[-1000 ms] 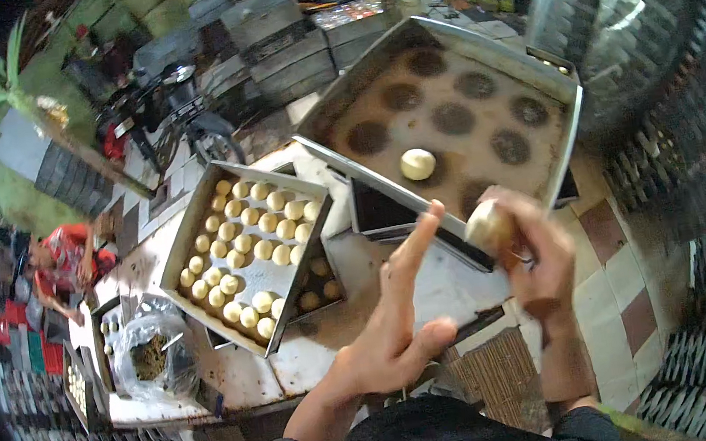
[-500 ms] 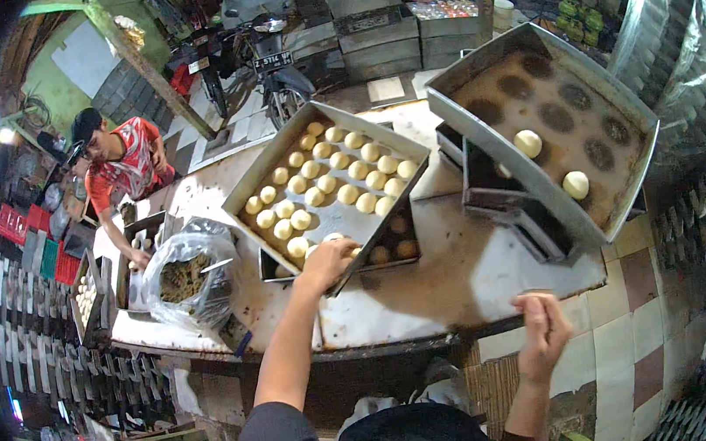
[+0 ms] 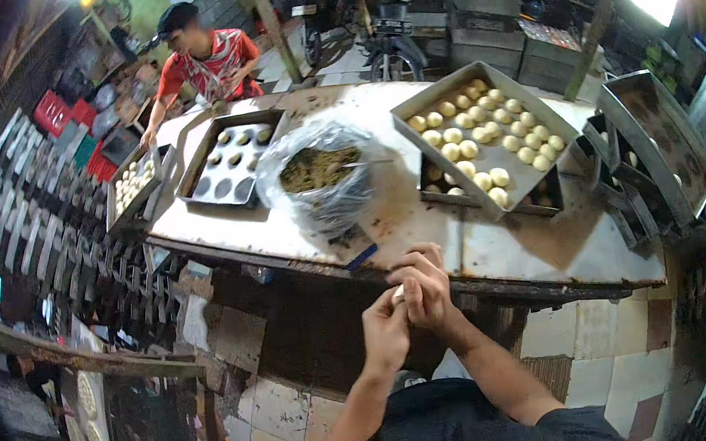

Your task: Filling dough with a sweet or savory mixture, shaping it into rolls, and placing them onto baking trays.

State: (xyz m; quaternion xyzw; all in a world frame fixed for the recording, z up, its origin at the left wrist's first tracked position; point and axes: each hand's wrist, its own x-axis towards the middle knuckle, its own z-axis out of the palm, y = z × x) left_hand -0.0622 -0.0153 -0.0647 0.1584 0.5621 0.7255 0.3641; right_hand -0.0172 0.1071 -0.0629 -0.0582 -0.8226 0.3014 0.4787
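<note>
My left hand (image 3: 385, 329) and my right hand (image 3: 426, 289) meet in front of the table's near edge. A small pale piece of dough (image 3: 398, 296) shows between them; my left fingers are closed around it. My right thumb presses at its side while the other right fingers curl over the top, and they hide much of it. Just beyond my hands is a clear plastic bag (image 3: 330, 214) of crumbly brown-green filling (image 3: 318, 170), with a utensil handle sticking out. To the right, a tilted metal tray (image 3: 502, 180) carries rows of round dough balls (image 3: 468, 149).
A blue-handled tool (image 3: 362, 257) lies at the table's (image 3: 408, 236) near edge. Left of the bag sits a tray (image 3: 219, 203) with dough balls and dark round marks. Stacked trays (image 3: 671, 151) stand at the right end. A co-worker in red (image 3: 211, 70) reaches into a far-left tray (image 3: 139, 198).
My view has swung left. My left hand has left the dough-ball tray and come together with my right hand, with dough between them. The co-worker's hand has moved to the far-left tray.
</note>
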